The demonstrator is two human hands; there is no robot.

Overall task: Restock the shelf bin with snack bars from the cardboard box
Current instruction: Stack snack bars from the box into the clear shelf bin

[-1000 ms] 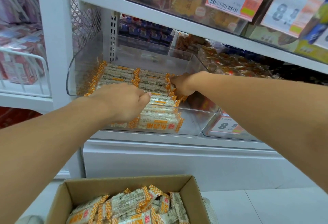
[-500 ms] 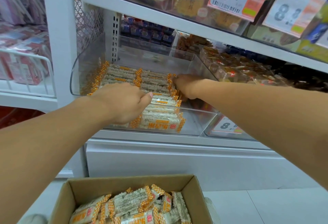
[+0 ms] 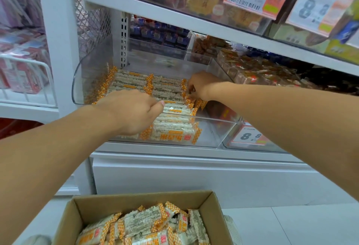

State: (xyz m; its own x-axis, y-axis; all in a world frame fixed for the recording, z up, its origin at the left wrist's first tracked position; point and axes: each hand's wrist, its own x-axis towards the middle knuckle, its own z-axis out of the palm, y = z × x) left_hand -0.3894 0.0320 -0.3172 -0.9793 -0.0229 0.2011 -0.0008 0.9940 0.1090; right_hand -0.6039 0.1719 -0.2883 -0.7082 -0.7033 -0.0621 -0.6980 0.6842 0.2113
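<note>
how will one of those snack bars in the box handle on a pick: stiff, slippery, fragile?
The snack bars look like puffed grain, so probably light and fairly stiff, but crumbly if squeezed. The glossy wrapper likely slides easily. The crimped orange ends look floppy. Flat shape, unlikely to roll.

The clear shelf bin [image 3: 217,128] is open on top, but the white shelf above [image 3: 174,14] hangs low over its rear half. Inside the bin, rows of snack bars [image 3: 167,89] fill the left and middle; bare floor shows only in its front right corner. Its right wall adjoins a bin of brown-wrapped snacks [image 3: 258,69].
</note>
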